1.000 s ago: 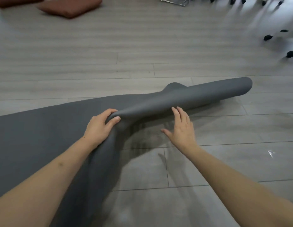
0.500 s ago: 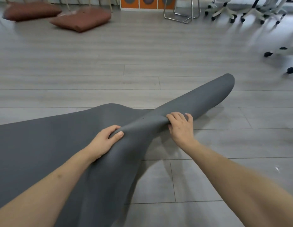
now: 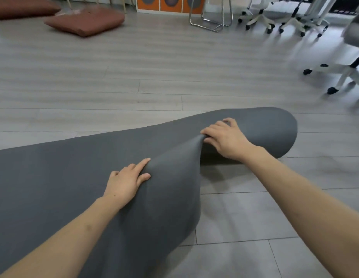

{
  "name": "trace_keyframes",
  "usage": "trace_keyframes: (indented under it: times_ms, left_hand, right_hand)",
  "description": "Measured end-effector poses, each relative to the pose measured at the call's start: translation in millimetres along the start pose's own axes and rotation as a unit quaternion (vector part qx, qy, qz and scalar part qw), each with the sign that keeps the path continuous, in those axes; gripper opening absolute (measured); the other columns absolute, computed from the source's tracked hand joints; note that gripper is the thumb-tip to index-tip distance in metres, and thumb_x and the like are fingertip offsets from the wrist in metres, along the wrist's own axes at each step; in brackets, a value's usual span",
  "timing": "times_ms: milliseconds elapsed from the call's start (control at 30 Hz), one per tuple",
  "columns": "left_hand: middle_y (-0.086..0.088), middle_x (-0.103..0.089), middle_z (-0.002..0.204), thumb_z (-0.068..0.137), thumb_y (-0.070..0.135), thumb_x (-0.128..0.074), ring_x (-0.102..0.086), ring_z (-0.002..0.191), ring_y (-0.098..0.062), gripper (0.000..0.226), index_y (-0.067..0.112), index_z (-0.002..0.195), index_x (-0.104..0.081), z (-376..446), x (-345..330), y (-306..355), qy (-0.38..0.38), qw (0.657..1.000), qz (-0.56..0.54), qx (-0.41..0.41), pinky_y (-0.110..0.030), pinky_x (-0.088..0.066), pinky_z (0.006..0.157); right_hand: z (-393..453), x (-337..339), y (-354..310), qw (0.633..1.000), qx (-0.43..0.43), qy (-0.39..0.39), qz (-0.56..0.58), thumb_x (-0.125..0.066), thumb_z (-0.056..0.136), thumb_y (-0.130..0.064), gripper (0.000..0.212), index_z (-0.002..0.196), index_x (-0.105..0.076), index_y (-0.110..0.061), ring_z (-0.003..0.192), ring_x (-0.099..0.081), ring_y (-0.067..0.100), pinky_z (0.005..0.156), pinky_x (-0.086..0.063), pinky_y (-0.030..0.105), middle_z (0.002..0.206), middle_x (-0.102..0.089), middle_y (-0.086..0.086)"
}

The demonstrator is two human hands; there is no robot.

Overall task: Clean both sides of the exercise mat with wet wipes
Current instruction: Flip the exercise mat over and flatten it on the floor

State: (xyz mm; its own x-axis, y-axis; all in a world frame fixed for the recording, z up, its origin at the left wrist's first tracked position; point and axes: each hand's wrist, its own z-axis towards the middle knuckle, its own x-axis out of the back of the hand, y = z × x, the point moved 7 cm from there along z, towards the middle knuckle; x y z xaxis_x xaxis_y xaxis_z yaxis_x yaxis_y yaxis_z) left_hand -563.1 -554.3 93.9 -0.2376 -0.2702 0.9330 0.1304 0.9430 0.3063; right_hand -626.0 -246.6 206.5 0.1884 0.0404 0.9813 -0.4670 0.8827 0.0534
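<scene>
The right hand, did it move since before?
Yes. The right hand was flat against the mat's near side; it has gone up over the fold, away from the floor seams, and now grips it.

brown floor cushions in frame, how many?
2. One flat brown fabric cushion lies on the floor top left; another brown cushion sits behind it, cut off by the left edge. More may be out of frame.

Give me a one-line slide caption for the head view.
Right hand grips a raised fold of the grey exercise mat while the left hand rests on it, above a grey plank floor.
</scene>
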Motion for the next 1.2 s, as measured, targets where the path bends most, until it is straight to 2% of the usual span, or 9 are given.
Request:
trace_keyframes:
  times_ms: [100,200,333,400,500,633,833,1033,1200]
  left_hand:
    - [0.005,-0.051,0.135,0.108,0.051,-0.033,-0.049,0.131,-0.019,0.055,0.046,0.160,-0.017,-6,-22,19,0.008,1.000,0.001,-0.005,-0.041,-0.036,0.106]
    - [0.004,-0.044,0.150,0.105,0.051,-0.035,-0.042,0.141,-0.019,0.056,0.037,0.159,-0.031,-25,-35,59,0.095,0.994,-0.034,-0.044,-0.041,-0.036,0.112]
    - [0.007,-0.017,0.159,0.079,0.091,-0.034,-0.017,0.151,-0.016,0.105,0.032,0.164,-0.014,-40,-63,117,0.058,0.997,-0.044,-0.031,-0.043,-0.024,0.123]
    - [0.004,-0.016,0.156,0.075,0.092,-0.046,-0.020,0.148,-0.018,0.115,0.030,0.163,-0.007,-41,-75,130,0.042,0.999,-0.012,-0.017,-0.043,-0.026,0.122]
    - [0.006,-0.042,0.141,0.089,0.072,-0.058,-0.052,0.127,-0.017,0.090,0.032,0.159,-0.017,-38,-72,131,0.083,0.996,-0.011,-0.017,-0.033,-0.046,0.100]
    - [0.007,-0.068,0.116,0.097,0.059,-0.057,-0.071,0.087,-0.024,0.062,0.038,0.149,-0.033,-35,-55,124,0.124,0.991,0.015,-0.050,-0.035,-0.051,0.074]
    - [0.005,-0.074,0.092,0.098,0.062,-0.053,-0.070,0.088,-0.026,0.038,0.040,0.128,-0.050,-23,-14,115,0.115,0.992,0.010,-0.053,-0.034,-0.037,0.069]
    - [0.007,-0.073,0.107,0.097,0.073,-0.037,-0.069,0.099,-0.026,0.047,0.039,0.126,-0.051,-4,0,110,0.076,0.996,0.039,-0.039,-0.035,-0.040,0.070]
    - [0.013,-0.055,0.111,0.088,0.079,-0.028,-0.063,0.102,-0.018,0.061,0.033,0.118,-0.054,4,8,102,0.065,0.997,-0.007,-0.031,-0.035,-0.044,0.069]
  right_hand:
    - [-23,-31,5,0.997,-0.049,-0.057,0.020,-0.038,0.104,-0.041,0.029,0.125,-0.054,-0.029,0.116,-0.050,0.018,0.115,-0.021,0.050,0.116,-0.060,-0.010]
    - [-52,-55,9,0.993,-0.093,-0.059,0.051,-0.038,0.104,-0.040,0.027,0.123,-0.054,-0.030,0.118,-0.048,0.018,0.114,-0.022,0.047,0.120,-0.053,-0.009]
    - [-74,-65,8,0.992,-0.098,-0.029,0.077,-0.042,0.103,-0.039,0.026,0.122,-0.055,-0.029,0.115,-0.049,0.017,0.110,-0.026,0.043,0.117,-0.048,-0.007]
    - [-80,-64,8,0.994,-0.084,-0.018,0.073,-0.043,0.102,-0.041,0.025,0.123,-0.054,-0.030,0.115,-0.051,0.016,0.109,-0.028,0.042,0.118,-0.051,-0.009]
    - [-92,-61,11,0.993,-0.083,0.022,0.076,-0.052,0.098,-0.045,0.030,0.125,-0.052,-0.033,0.114,-0.053,0.015,0.104,-0.032,0.038,0.120,-0.052,-0.011]
    - [-118,-80,26,0.981,-0.185,0.014,0.050,-0.070,0.077,-0.061,0.067,0.130,-0.044,-0.030,0.125,-0.044,0.017,0.103,-0.034,0.038,0.131,-0.046,-0.007]
    - [-114,-103,36,0.958,-0.282,0.007,0.048,-0.084,0.063,-0.053,0.074,0.116,-0.041,-0.023,0.115,-0.044,0.025,0.095,-0.039,0.039,0.120,-0.042,0.002]
    - [-102,-71,62,0.959,-0.260,0.002,0.113,-0.078,0.078,-0.033,0.045,0.103,-0.042,-0.023,0.087,-0.058,0.032,0.071,-0.036,0.037,0.091,-0.058,0.000]
    - [-52,3,78,0.996,-0.012,-0.030,0.080,-0.057,0.093,-0.052,0.031,0.100,-0.062,-0.022,0.090,-0.061,0.025,0.074,-0.048,0.040,0.094,-0.065,-0.001]
